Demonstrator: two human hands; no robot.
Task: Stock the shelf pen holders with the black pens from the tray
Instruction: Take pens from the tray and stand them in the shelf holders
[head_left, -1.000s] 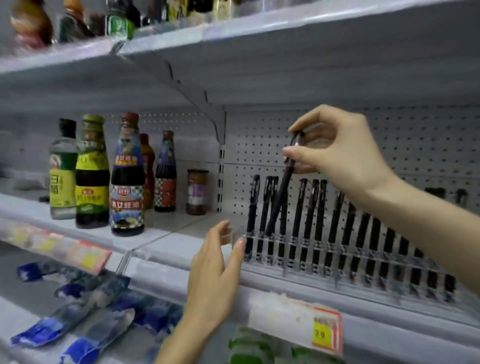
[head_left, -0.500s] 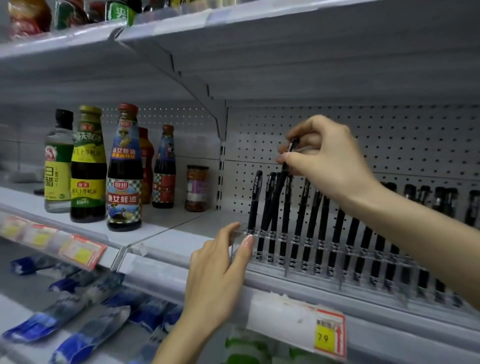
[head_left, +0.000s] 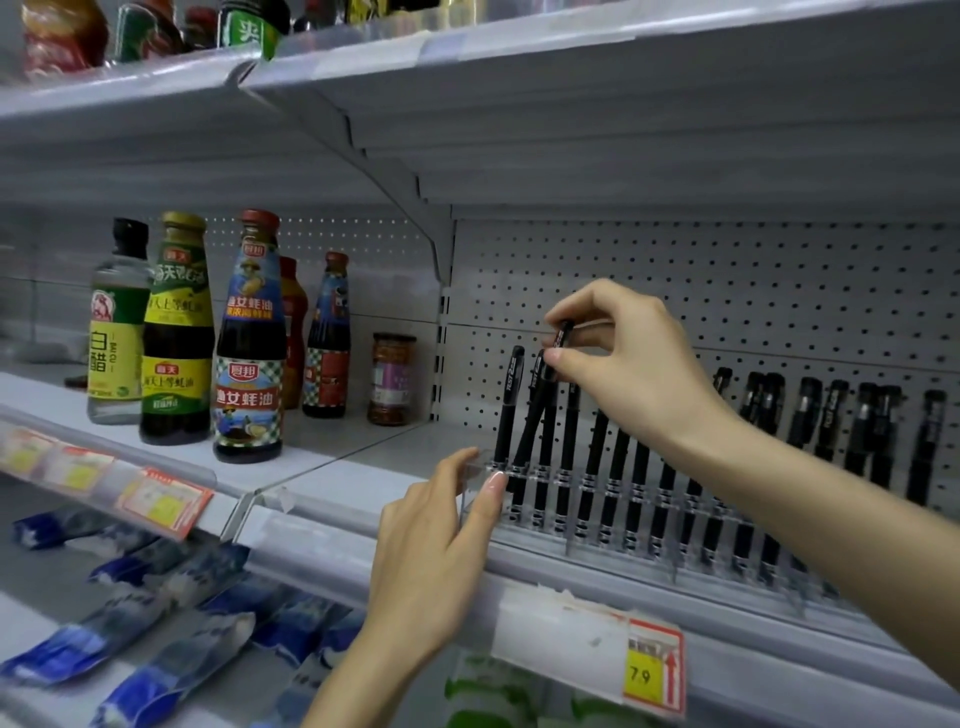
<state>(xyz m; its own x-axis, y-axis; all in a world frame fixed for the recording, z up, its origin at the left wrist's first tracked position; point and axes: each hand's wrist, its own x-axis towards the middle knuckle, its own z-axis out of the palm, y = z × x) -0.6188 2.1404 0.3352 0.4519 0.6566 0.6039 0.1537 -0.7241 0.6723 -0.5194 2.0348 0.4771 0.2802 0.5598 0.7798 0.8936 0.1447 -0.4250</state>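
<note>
Pinching one black pen (head_left: 536, 410) — right hand (head_left: 639, 369)

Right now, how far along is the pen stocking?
Done: a row of black pens stands in the clear pen holder on the shelf. In hand: the right hand pinches the top of a tilted pen, its tip down among the leftmost slots, while the left hand holds the holder's left end. Left: seating this pen upright; the tray is out of view, so remaining stock cannot be judged.
</note>
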